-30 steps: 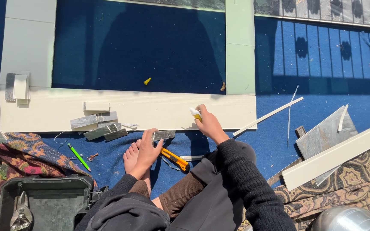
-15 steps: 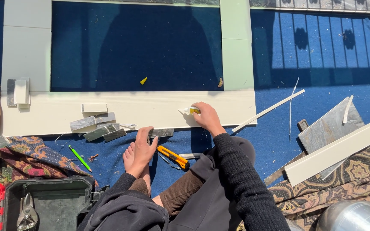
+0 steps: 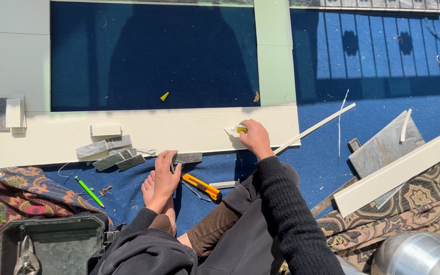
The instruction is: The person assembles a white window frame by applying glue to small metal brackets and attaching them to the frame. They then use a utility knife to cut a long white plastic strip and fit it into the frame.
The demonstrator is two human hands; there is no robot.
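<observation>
Lowered since before, right hand (image 3: 254, 138) lays glue tube (image 3: 240, 129) flat, tip pointing left.

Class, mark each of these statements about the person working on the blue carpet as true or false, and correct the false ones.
1. The right hand holds a small yellow-tipped tube against the white frame. True.
2. The orange utility knife is in the grip of the left hand. False: the knife lies on the carpet beside that hand, which rests on a bare foot.
3. A green pencil lies on the carpet, left of the left hand. True.
4. The grey tool case at lower left is shut. False: it stands open, with pliers inside.
5. Several small grey metal strips lie on the frame's lower bar. True.
</observation>
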